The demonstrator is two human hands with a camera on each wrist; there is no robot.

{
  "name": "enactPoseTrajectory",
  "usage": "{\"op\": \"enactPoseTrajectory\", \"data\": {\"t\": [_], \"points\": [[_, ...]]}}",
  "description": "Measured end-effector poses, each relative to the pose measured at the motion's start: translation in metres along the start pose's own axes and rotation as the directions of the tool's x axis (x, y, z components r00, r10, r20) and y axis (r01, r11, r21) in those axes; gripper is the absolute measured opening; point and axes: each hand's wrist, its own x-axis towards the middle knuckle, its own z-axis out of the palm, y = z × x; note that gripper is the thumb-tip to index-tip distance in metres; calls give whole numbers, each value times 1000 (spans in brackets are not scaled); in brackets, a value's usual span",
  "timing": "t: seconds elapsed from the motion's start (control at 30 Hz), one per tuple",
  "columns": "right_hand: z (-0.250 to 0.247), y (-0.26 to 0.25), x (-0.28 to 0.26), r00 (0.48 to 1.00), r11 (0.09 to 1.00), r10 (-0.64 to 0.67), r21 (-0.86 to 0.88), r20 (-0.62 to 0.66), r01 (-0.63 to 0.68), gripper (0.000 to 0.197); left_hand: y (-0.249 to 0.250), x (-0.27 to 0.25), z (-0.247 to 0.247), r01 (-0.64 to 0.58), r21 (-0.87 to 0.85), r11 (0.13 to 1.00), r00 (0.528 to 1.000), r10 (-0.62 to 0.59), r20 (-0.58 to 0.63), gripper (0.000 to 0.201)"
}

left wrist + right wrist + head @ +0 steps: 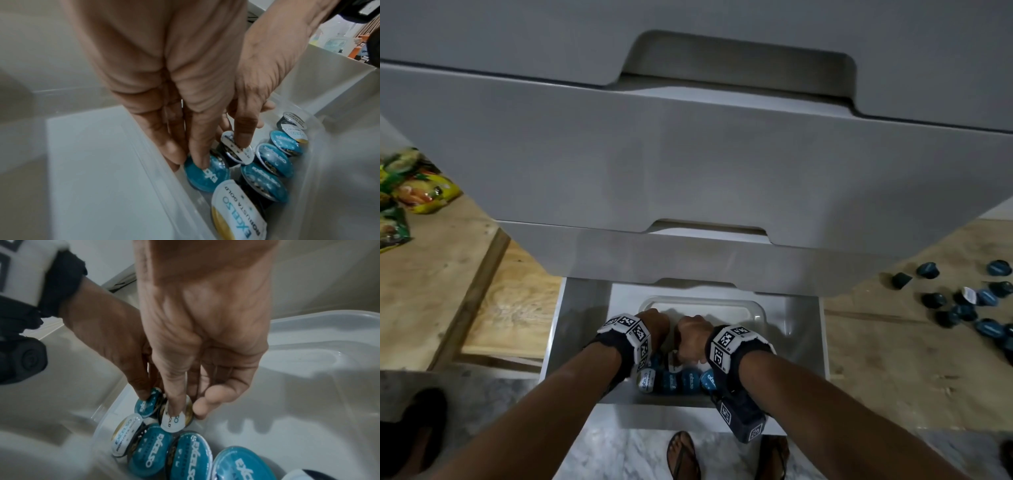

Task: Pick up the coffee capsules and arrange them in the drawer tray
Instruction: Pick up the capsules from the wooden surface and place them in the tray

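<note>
A clear plastic tray [753,310] sits in the open bottom drawer [578,342]. Several coffee capsules [674,378] with blue or white lids stand in a row at its near end. Both hands reach into the tray side by side. My left hand [654,325] has straight fingers, their tips resting on a blue-lidded capsule [205,172] by the tray's left wall. My right hand [690,339] pinches a white-lidded capsule [176,417] beside it, index finger on the lid and thumb at its edge. Several loose dark-blue capsules [962,308] lie on the wooden floor at the right.
Two grey upper drawers [688,154] overhang the open one, leaving a narrow gap above the tray's far half. Colourful snack packets [414,185] lie on the floor at the left. A sandalled foot [683,455] stands on marble just before the drawer front.
</note>
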Motion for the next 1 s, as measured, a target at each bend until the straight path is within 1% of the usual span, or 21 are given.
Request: {"op": "enactPoseTrajectory", "data": {"t": [0.1,0.17,0.23,0.3,0.33,0.4,0.47,0.53,0.6,0.63,0.67,0.7,0.73,0.8,0.83,0.87,0.93,1.0], "points": [[-4,2,-7,999,999,-32,26,1,32,13,-4,-5,1,-10,-49,999,997,6,-75,22],[-11,4,-16,999,998,-40,57,1,40,25,-3,-13,-1,-5,-68,998,991,-4,-131,31],[-24,10,-34,998,996,-66,69,14,64,32,5,-26,-5,0,-29,1000,990,-4,-139,39],[-38,20,-61,994,993,-108,52,14,107,31,20,-41,-11,-29,5,1000,987,30,-157,38],[-45,28,-76,991,990,-135,50,-8,135,30,30,-48,-14,-50,14,999,985,52,-164,35],[-56,54,-109,980,978,-174,96,-98,183,28,60,-64,-20,-107,48,993,978,113,-175,30],[-62,90,-140,971,961,-171,187,-166,201,25,101,-77,-27,-194,32,981,958,196,-210,26],[-69,132,-170,966,939,-139,281,-216,198,20,149,-82,-37,-287,-18,958,924,272,-267,19],[-75,185,-191,951,934,-89,306,-296,183,12,205,-77,-49,-379,-35,925,880,349,-322,16],[-78,214,-199,938,944,-59,287,-341,163,9,233,-69,-57,-418,-33,908,859,383,-339,16],[-79,246,-203,921,957,-11,263,-390,123,10,260,-57,-63,-441,-32,897,846,404,-348,15],[-80,277,-205,895,967,45,243,-443,72,13,285,-40,-69,-442,-33,896,845,404,-350,14],[-80,307,-204,859,972,114,236,-500,8,17,309,-20,-75,-427,-41,903,853,387,-352,14],[-81,362,-198,766,955,269,264,-583,-135,25,350,29,-87,-383,-58,922,864,335,-375,15],[-80,385,-194,728,940,333,277,-600,-202,30,368,54,-93,-364,-65,929,865,311,-394,17],[-81,403,-189,701,926,375,283,-606,-250,36,384,78,-99,-342,-75,937,863,282,-419,23],[-80,433,-178,676,906,422,304,-604,-294,43,411,125,-108,-292,-115,950,858,206,-471,37],[-78,452,-165,662,892,450,336,-600,-302,38,430,166,-111,-250,-151,956,840,137,-525,41]]}}
